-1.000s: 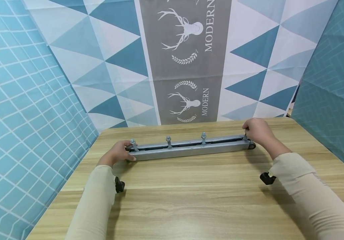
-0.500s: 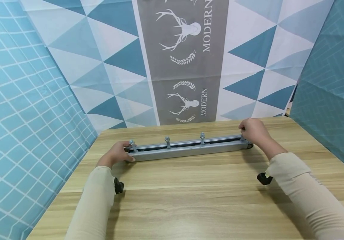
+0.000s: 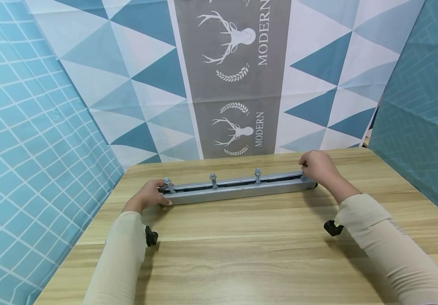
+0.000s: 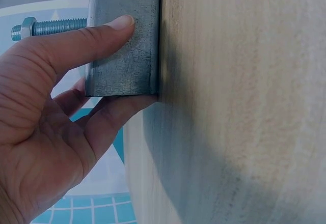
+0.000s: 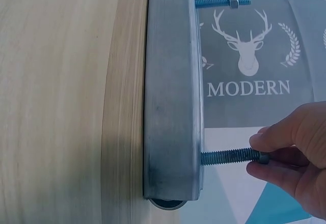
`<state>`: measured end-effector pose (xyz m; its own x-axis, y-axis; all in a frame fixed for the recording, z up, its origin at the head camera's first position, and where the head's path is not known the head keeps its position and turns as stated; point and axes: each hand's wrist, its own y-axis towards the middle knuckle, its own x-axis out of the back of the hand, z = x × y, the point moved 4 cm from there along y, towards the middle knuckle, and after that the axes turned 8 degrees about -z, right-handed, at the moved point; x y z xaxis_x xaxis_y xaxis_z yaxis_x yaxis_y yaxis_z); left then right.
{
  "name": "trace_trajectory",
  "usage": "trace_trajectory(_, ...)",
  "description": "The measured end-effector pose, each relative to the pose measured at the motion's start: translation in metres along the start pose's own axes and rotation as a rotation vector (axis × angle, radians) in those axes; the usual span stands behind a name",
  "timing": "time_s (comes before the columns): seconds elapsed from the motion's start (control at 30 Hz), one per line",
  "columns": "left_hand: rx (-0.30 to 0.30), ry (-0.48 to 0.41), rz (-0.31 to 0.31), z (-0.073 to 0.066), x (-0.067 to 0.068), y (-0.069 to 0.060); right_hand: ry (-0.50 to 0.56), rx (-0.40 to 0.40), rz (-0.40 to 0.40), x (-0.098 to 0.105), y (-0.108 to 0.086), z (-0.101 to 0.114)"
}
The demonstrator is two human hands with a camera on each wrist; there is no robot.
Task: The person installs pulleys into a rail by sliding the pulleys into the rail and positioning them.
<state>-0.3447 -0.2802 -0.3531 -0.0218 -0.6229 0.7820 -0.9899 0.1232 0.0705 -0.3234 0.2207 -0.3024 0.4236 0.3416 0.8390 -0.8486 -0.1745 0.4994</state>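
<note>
A long grey metal channel rail (image 3: 238,194) lies across the far part of the table, with several threaded bolts standing up from its slot. My left hand (image 3: 148,195) grips its left end. In the left wrist view the thumb presses the rail's front face (image 4: 125,68), with the other fingers around the end. Close above that thumb is a bolt (image 4: 58,26) carrying a nut. At the right end, my right hand (image 3: 319,167) pinches the tip of the rightmost bolt (image 5: 229,156) between thumb and fingers, which hide the tip. A round black roller (image 5: 168,203) peeks out below the rail's end.
The wood-grain table (image 3: 234,262) extends in front of the rail. Behind it hangs a patterned cloth (image 3: 238,84), with a blue checked cloth (image 3: 20,127) on the left and a teal one (image 3: 421,106) on the right. Black wrist-worn devices (image 3: 333,228) hang under the sleeves.
My right hand has moved slightly left along the rail, and the pinched bolt has shifted left with it. The left hand keeps its grip on the rail's end.
</note>
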Motion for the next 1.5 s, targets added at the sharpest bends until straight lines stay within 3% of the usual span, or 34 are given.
trace_trajectory(1.03,-0.022,0.004,0.000,-0.003,0.000,-0.001,-0.006,0.045,0.014,-0.001,0.000,0.009)
trace_trajectory(1.5,-0.005,-0.005,-0.003,-0.004,0.000,-0.003,0.010,0.039,0.017,-0.007,0.002,0.012)
